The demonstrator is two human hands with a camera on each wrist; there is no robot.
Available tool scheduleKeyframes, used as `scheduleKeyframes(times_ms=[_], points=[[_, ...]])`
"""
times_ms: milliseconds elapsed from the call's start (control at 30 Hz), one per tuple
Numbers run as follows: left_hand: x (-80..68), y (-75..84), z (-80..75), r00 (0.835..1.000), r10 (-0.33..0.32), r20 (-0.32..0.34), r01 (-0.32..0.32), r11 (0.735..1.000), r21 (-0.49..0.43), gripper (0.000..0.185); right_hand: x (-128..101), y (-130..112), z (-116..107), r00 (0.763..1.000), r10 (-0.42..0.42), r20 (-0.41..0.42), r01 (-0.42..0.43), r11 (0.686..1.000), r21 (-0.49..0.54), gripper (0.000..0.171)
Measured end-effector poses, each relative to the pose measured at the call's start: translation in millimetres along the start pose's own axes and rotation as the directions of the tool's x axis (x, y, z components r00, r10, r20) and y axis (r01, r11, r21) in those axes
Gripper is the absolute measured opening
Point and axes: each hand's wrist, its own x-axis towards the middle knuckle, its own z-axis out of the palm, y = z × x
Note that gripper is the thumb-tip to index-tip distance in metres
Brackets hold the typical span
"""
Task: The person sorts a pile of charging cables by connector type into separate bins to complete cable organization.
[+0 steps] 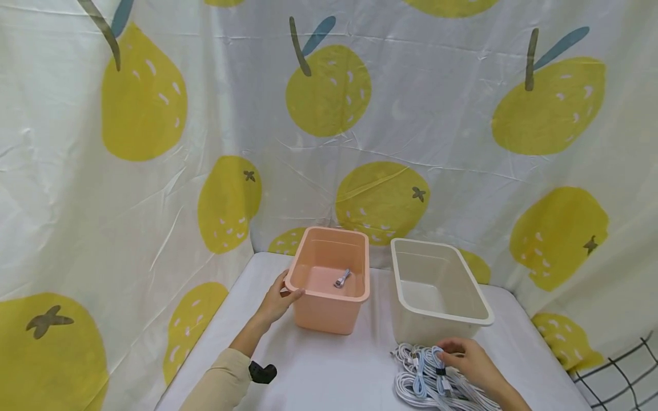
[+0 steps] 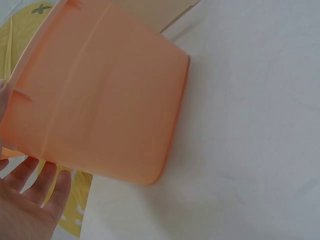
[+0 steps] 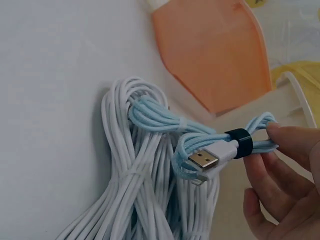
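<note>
R hand (image 3: pixel 285 185) pinches blue cable bundle (image 3: pixel 210 150) off the pile, L hand (image 1: pixel 277 299) steadies pink bin (image 1: pixel 329 279) w/ thumb hooked on rim; next probably lift & drop in.

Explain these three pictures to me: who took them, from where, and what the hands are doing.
No machine here: a person wears three cameras, one on the head and one on each wrist. The head view shows a white table with a pink bin, a white bin and a pile of cables. A small cable lies inside the pink bin. The left hand holds the pink bin's rim; the left wrist view shows that bin's side up close. The right hand pinches a bundled blue cable, seen best in the right wrist view.
</note>
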Motion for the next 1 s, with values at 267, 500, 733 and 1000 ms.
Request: scheduleKeyframes(times_ms=[267,500,733,1000], points=[[0.9,-2.0,0.3,1.000,0.003,-0.005,-0.003,1.000,0.009,0.081,4,-19,-4,0.998,0.056,0.002,-0.056,0.998,0.035,0.028],[0.6,-1.1,0.9,1.000,-0.002,0.003,0.002,1.000,0.012,0.083,11,-32,-6,1.000,0.006,0.004,-0.006,0.999,0.052,0.025],[0.1,1.0,0.1,1.000,0.011,0.012,-0.011,1.000,-0.002,0.082,22,-49,-11,0.998,-0.065,0.021,0.063,0.996,0.058,0.024],[-2.9,2.6,0.7,1.000,0.018,0.014,-0.018,1.000,0.000,0.083,36,-72,-16,0.998,-0.059,-0.015,0.060,0.997,0.044,0.027]])
